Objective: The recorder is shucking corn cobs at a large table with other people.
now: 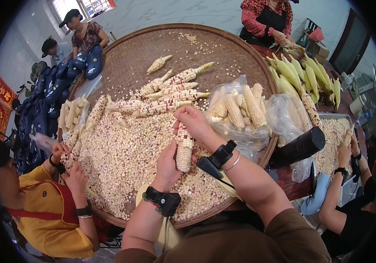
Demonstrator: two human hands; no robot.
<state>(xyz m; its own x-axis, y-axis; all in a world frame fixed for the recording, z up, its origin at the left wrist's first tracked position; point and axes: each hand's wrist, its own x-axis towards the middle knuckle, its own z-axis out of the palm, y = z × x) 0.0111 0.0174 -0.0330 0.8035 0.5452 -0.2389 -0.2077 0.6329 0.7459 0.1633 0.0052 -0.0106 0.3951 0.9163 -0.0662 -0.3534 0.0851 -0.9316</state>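
My left hand [168, 166] grips the side of a partly shelled corn cob [184, 154], pale below with white and dark red kernels left near its top. Over the cob's upper end, my right hand [194, 125] is curled with its fingertips against it. Both hands are above a thick layer of loose corn kernels [125, 167] spread on a large round woven tray [135, 46]. Just beyond my hands lies a pile of dried speckled corn ears [161, 107]. A smaller pale ear [159, 64] rests apart behind them.
Plastic bags of bare cobs [237, 110] stand at the tray's right, beside a black cylinder [298, 148]. More cobs [73, 113] are heaped at left. Green husked corn [293, 74] lies on the table beyond. Co-workers handle corn at left, right and far right; a metal tray [334, 115] holds kernels.
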